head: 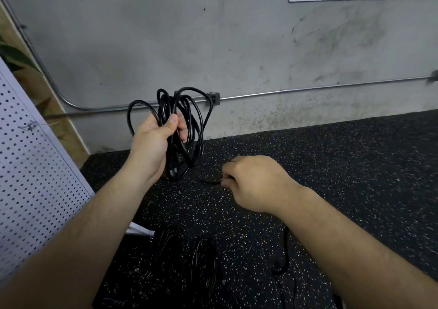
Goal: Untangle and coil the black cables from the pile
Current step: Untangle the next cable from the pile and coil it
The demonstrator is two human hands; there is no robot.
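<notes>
Nearest, two dark coils [203, 261] lie on the floor mat [331, 166]. Beyond them the right hand [251, 183] pinches, fingers curled, the free strand [208, 181], which runs left and upward to the black cable bundle [189, 111]. The left hand [154, 142], farther and higher, grips this bundle with loops upright, so the next wrap probably carries the strand up-left.

The end of the cable [209, 180] is hidden inside the right hand [251, 183]
</notes>
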